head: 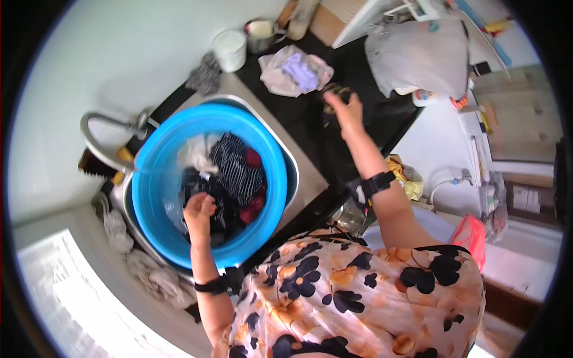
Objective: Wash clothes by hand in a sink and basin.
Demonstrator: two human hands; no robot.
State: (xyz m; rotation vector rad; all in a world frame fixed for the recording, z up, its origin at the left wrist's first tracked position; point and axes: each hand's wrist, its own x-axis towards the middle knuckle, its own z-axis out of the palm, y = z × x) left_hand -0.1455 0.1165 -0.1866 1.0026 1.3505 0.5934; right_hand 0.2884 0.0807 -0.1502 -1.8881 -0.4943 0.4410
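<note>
A large blue plastic tub point(273, 134) sits in a metal sink, with wet clothes inside. My left hand point(199, 212) is over the tub, its fingers loosely curled at a black garment point(228, 215); whether it grips the cloth is hidden. Beside that lie a black-and-white striped garment point(237, 170), a whitish cloth point(197, 154) and a dark red cloth point(251, 210). Over the black counter point(309, 134), my right hand point(348, 112) has a dark patterned cloth point(335, 91) between thumb and fingers. Close by rests a pale bundle of cloth point(280, 74) with a lilac piece point(300, 71) on top.
A curved metal faucet point(96, 147) reaches over the tub's left rim. Behind the sink stand a white bucket point(230, 49) and a grey crumpled cloth point(203, 74). A large grey covered object point(418, 58) occupies the counter's far right. Greyish cloths point(156, 277) lie along the sink's left side.
</note>
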